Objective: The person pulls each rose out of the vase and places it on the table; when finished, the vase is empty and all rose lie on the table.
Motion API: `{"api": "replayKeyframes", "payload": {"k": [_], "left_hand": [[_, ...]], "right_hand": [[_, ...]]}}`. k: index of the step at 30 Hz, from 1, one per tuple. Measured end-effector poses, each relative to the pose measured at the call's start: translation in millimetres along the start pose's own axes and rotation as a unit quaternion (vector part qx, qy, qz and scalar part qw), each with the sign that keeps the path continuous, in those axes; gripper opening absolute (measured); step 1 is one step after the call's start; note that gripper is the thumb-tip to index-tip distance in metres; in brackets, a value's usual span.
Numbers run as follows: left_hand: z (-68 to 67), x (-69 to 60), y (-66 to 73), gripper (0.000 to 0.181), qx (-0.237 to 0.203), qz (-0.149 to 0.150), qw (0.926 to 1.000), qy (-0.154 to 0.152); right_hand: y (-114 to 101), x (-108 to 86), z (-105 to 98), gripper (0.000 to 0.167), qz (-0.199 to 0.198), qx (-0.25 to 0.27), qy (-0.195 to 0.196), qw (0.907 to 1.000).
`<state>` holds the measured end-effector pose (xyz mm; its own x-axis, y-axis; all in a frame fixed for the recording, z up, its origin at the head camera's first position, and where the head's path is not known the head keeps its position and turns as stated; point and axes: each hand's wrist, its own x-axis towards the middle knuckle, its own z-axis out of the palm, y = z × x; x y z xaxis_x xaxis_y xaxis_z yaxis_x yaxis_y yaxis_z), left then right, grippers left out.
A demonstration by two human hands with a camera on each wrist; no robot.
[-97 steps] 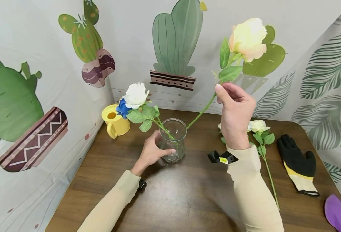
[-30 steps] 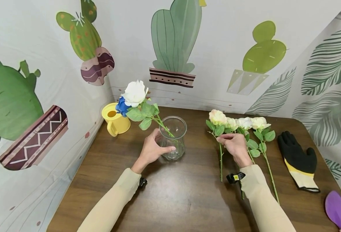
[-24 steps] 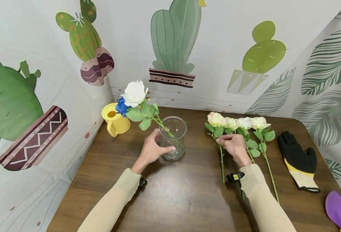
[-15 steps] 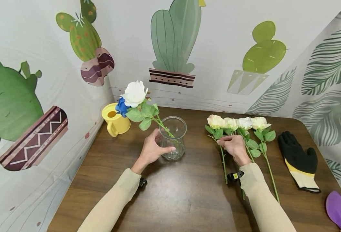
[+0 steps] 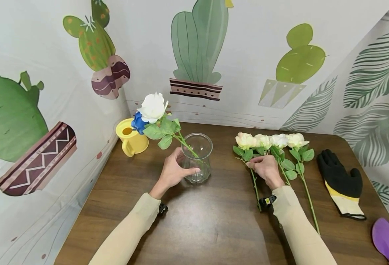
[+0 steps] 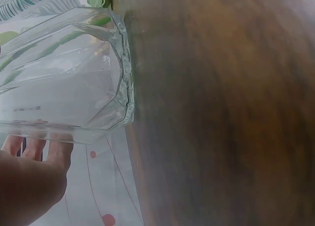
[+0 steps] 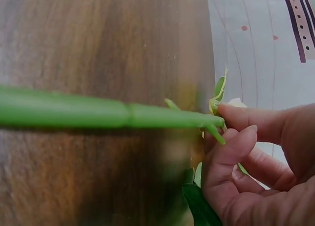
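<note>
A clear glass vase [image 5: 198, 173] stands upright on the table, gripped at its side by my left hand [image 5: 174, 170], thumb in front. In the left wrist view the fingers [image 6: 59, 154] lie against the glass of the vase [image 6: 74, 88]. A white rose [image 5: 153, 108] and a blue rose [image 5: 139, 122] lean left out of it. At right, my right hand [image 5: 265, 167] pinches the stem of the leftmost pale rose [image 5: 245, 140], lying on the table. The right wrist view shows this green stem [image 7: 98, 110] at the thumb and index finger [image 7: 253, 123].
Beside the pinched rose lie several pale roses [image 5: 296, 140], heads in a row. Further right are a black and yellow glove [image 5: 340, 184] and a purple scoop [image 5: 387, 239]. A yellow watering can [image 5: 133, 140] stands at the back left. Printed fabric [image 5: 240, 73] hangs behind.
My right hand has lowered the pale rose from high above the vase to the table beside the others. Its stem end then swung slightly right. My left hand has stayed on the vase.
</note>
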<state>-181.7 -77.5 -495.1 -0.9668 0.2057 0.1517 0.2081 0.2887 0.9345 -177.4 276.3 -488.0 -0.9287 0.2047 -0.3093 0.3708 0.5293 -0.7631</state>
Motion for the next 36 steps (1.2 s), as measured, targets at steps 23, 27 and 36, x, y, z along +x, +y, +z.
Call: {"api": "replayKeyframes", "payload": {"k": [23, 27, 36], "left_hand": [[0.6, -1.1, 0.0, 0.067, 0.000, 0.002, 1.0000, 0.002], [0.5, -0.8, -0.4, 0.067, 0.002, 0.002, 1.0000, 0.003], [0.0, 0.2, 0.7, 0.066, 0.004, 0.000, 1.0000, 0.003]], "right_hand": [[-10, -5.4, 8, 0.026, -0.049, -0.059, 0.061, 0.9952], [-18, -10.8, 5, 0.026, -0.055, -0.062, 0.082, 0.9932], [-40, -27.9, -7, 0.033, -0.073, -0.024, 0.098, 0.9922]]}}
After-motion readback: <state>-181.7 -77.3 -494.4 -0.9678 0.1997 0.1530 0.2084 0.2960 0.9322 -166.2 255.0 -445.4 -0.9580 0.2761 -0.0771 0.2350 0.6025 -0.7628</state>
